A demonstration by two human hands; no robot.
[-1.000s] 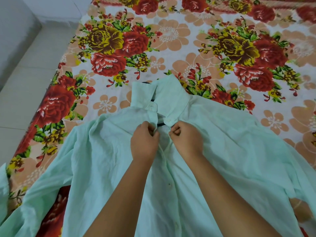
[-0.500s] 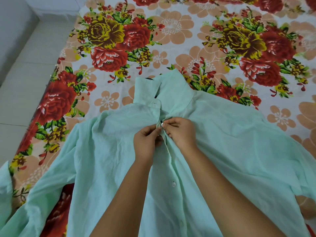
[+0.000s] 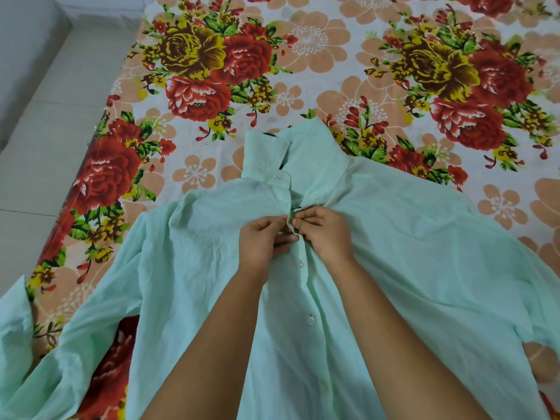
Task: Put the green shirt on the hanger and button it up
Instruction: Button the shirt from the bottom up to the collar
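Pale mint-green thin cotton shirt [image 3: 409, 253] lies spread front-up on a bed under a floral sheet of red and yellow roses on cream [image 3: 303, 71]; collar points to 12 o'clock, sleeves trail out toward 8 and 4 o'clock. A sliver of dark hanger [image 3: 269, 134] peeks from behind the collar at 12 o'clock, with another dark bit in the placket gap just above the fingers. Left hand [image 3: 262, 241] and right hand [image 3: 325, 234] meet at the top of the placket just below the collar, fingertips pinched together on the two fabric edges, knuckles nearly touching. Two small clear buttons [image 3: 301, 264] sit below the hands toward 6 o'clock, the placket there partly gaping. Pale tiled floor [image 3: 45, 147] runs along 9 o'clock.
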